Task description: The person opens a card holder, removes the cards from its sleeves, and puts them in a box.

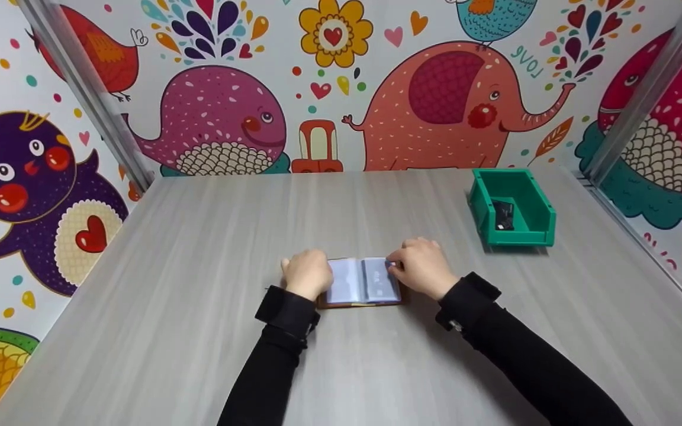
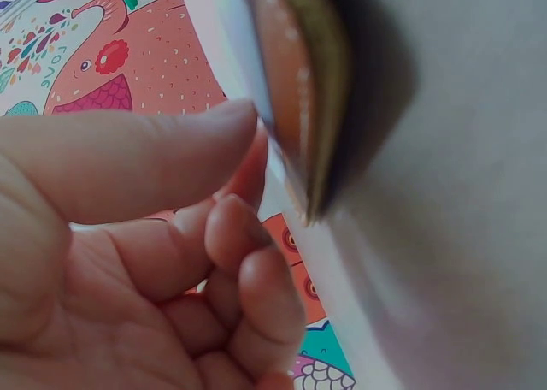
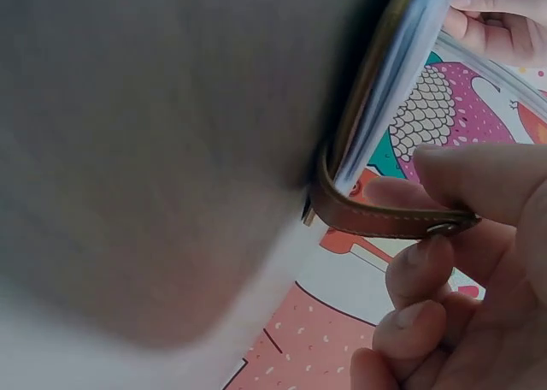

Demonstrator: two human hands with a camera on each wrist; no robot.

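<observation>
A small brown leather card holder [image 1: 342, 283] lies spread open on the table, its clear plastic sleeves [image 1: 381, 283] facing up. At its left edge, my left hand [image 1: 306, 273] pinches the sleeve side between thumb and index finger; the other fingers curl below, as the left wrist view shows. My right hand [image 1: 427, 269] is at the right edge. In the right wrist view its thumb and fingers hold the end of a stitched brown strap [image 3: 385, 221] with a metal snap [image 3: 443, 229]. The strap bends out from the cover.
A green plastic bin [image 1: 521, 238] stands at the back right of the table, with a small black item [image 1: 503, 214] inside. The wood-grain table [image 1: 199, 248] meets patterned wall panels [image 1: 329, 89] at the back and sides. Metal posts [image 1: 89, 97] rise at the corners.
</observation>
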